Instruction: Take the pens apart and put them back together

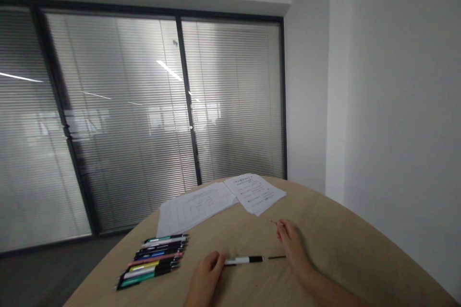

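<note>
My left hand (205, 276) is curled with its fingertips pinching the left end of a black-and-white pen (245, 260) that lies flat on the wooden table (342, 244). A thin dark refill or rod (276, 257) sticks out of the pen's right end toward my right hand (291, 247). The right hand rests on the table with its fingers together, pinching a tiny thin piece (273, 222) at the fingertips; what that piece is I cannot make out.
A row of several coloured pens (154, 260) lies left of my hands. Two stacks of printed sheets, one (196, 206) and another (255, 193), sit at the far table edge. Behind stand glass partitions with blinds (144, 115) and a white wall (396, 105).
</note>
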Motion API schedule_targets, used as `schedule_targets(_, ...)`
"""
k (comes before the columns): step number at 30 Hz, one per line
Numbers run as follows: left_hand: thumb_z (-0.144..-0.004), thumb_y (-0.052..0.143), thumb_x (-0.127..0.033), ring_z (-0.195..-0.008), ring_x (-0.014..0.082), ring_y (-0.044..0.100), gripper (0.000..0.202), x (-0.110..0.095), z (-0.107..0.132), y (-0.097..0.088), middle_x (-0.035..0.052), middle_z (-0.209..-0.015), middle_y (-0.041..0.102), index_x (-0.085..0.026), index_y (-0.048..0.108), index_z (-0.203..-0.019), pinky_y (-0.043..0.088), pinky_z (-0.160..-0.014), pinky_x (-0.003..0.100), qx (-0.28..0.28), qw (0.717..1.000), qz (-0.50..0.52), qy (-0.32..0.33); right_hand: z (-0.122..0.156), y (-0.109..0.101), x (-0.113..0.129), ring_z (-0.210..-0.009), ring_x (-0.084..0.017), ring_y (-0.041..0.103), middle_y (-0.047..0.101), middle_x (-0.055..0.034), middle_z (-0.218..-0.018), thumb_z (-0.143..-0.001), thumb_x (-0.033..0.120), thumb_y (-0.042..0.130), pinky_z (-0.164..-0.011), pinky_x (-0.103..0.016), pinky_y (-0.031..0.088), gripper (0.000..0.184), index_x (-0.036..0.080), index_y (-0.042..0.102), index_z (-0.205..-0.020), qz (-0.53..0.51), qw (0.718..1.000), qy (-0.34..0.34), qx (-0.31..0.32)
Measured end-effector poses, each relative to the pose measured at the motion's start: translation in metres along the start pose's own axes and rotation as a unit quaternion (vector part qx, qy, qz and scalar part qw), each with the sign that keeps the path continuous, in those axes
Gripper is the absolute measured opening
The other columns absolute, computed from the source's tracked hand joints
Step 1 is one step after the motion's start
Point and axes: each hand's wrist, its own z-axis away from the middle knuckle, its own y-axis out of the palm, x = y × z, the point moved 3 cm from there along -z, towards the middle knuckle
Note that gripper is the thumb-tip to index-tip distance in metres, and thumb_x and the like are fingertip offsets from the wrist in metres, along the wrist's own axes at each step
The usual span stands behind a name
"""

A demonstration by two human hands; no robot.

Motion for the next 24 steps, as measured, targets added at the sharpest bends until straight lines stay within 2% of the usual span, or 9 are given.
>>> schedule_targets(4,-0.072,0.037,-0.044,-0.059,0.019,0.052,0.032,-0.001,0.003,0.004,0.0004,-0.055,0.052,-0.02,0.052,-0.058,0.033,-0.057,0.026,0.022,0.997,-0.068,0.024,0.004,0.006,0.004,-0.069,-0.017,0.052,0.054,-0.0031,-0.071,-0.075,0.048,0.036,-0.066,-0.029,0.042,0.031,0.02,0.049,-0.077,0.0,0.999,-0.023,0.043)
schedule_targets(7,-0.075,0.042,-0.035,-0.063,0.018,0.053,0.024,-0.005,0.004,0.005,0.0017,-0.065,0.057,-0.019,0.059,-0.067,0.036,-0.06,0.025,0.036,0.992,-0.101,0.062,0.003,0.011,0.002,-0.064,-0.017,0.051,0.054,-0.0023,-0.066,-0.073,0.048,0.037,-0.059,-0.028,0.041,0.03,0.021,0.049,-0.074,0.0,0.998,0.003,0.069)
schedule_targets(12,-0.073,0.049,-0.019,-0.071,0.016,0.055,0.012,-0.011,0.008,0.006,0.0021,-0.075,0.056,-0.018,0.059,-0.067,0.039,-0.065,0.022,0.048,0.981,-0.144,0.119,0.002,0.015,0.0,-0.058,-0.015,0.049,0.05,-0.0001,-0.059,-0.069,0.048,0.038,-0.052,-0.025,0.038,0.03,0.02,0.048,-0.069,-0.006,0.994,0.033,0.101)
schedule_targets(16,-0.074,0.051,-0.017,-0.077,0.0166,0.055,0.011,-0.015,0.013,0.006,0.0025,-0.078,0.055,-0.019,0.058,-0.067,0.042,-0.07,0.024,0.046,0.978,-0.153,0.131,0.01,0.019,0.009,-0.057,-0.013,0.049,0.05,0.0013,-0.06,-0.072,0.047,0.04,-0.052,-0.023,0.037,0.029,0.019,0.05,-0.071,-0.017,0.982,0.027,0.188)
schedule_targets(20,-0.074,0.051,-0.016,-0.081,0.0172,0.056,0.009,-0.013,0.012,0.007,0.0033,-0.083,0.055,-0.019,0.058,-0.07,0.044,-0.073,0.026,0.042,0.976,-0.147,0.155,0.019,0.021,0.02,-0.063,-0.013,0.051,0.053,0.0002,-0.065,-0.073,0.04,0.044,-0.058,-0.023,0.04,0.024,0.019,0.055,-0.075,-0.013,0.967,-0.038,0.253)
schedule_targets(24,-0.075,0.051,-0.015,-0.081,0.0181,0.055,0.009,-0.01,0.014,0.011,0.0055,-0.087,0.055,-0.019,0.058,-0.078,0.046,-0.073,0.028,0.011,0.958,-0.147,0.245,0.026,0.021,0.033,-0.068,-0.014,0.052,0.056,-0.0019,-0.074,-0.073,0.027,0.048,-0.064,-0.024,0.042,0.015,0.02,0.061,-0.077,0.032,0.955,-0.138,0.261)
